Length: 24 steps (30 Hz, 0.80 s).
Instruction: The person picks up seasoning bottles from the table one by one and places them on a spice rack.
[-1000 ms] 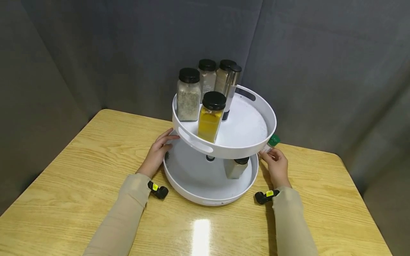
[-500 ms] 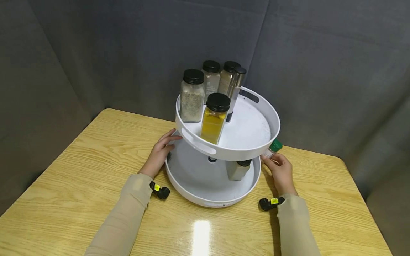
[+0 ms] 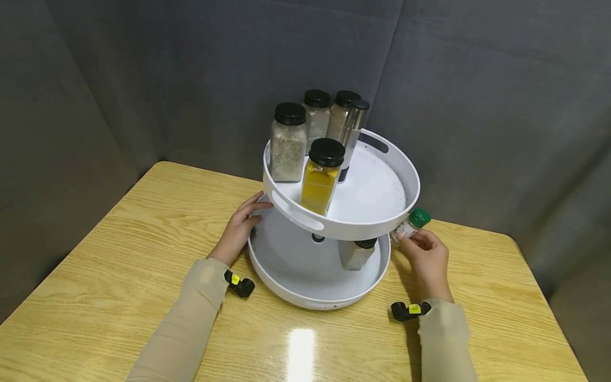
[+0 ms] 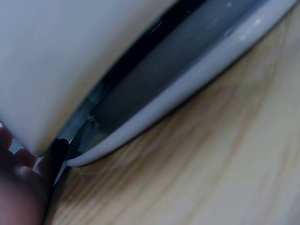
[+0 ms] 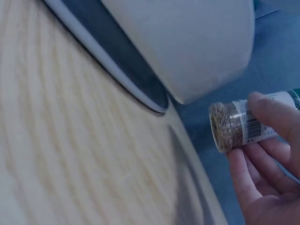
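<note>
A white two-tier turntable has an upper tray and a lower tray. My left hand is at its left side, fingers extended into the gap between the trays, fingertips at the upper tray's edge. In the left wrist view, that hand is dark and partly cut off. My right hand pinches a small green-capped spice jar between thumb and fingers, beside the turntable's right edge. The right wrist view shows the jar tipped on its side, brown-speckled contents at its clear base and a barcode label.
On the upper tray stand several black-lidded jars, including a yellow spice jar and a pale herb jar, plus a tall silver-topped grinder. Another jar sits on the lower tray. The wooden table backs onto a grey curtain.
My right hand has drawn outward to the right and slightly toward me with the spice jar, which shows more beyond the upper tray's rim. My left hand stays at the turntable.
</note>
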{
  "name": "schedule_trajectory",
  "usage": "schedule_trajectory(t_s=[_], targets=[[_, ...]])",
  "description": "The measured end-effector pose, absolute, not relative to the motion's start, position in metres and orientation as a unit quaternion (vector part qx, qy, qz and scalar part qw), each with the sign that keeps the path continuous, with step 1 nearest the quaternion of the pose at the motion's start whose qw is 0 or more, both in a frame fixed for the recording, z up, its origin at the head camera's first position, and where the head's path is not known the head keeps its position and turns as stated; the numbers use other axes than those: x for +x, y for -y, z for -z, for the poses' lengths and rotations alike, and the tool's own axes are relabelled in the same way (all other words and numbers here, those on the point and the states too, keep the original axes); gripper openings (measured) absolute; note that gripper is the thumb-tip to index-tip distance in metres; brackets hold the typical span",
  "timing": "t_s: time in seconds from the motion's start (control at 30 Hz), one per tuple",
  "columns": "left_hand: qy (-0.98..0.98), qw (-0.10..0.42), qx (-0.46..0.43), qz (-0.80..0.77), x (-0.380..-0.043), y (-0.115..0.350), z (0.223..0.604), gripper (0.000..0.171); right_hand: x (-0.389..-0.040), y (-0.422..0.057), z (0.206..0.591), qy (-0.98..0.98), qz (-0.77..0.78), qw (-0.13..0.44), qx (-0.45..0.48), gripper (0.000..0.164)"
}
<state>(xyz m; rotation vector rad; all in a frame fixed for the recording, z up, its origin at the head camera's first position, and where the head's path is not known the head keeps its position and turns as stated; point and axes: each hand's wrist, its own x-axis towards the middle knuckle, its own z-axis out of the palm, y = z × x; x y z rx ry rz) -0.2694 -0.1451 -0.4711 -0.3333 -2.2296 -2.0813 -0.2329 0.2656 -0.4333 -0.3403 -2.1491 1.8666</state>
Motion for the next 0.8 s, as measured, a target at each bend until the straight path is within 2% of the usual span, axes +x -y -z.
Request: schedule_trajectory(t_s=[0.3, 0.6, 0.8], targets=[[0.725, 0.041, -0.097, 0.68, -0.267, 0.154, 0.47, 0.034, -0.221, -0.266, 0.406, 0.808, -0.566, 0.162, -0.019, 0.03], [0.727, 0.042, -0.097, 0.678, -0.264, 0.154, 0.468, 0.035, -0.208, -0.266, 0.379, 0.835, -0.525, 0.149, 0.072, 0.042], [0.727, 0.037, -0.096, 0.678, -0.264, 0.154, 0.467, 0.035, -0.201, -0.265, 0.371, 0.831, -0.525, 0.109, 0.148, 0.044]])
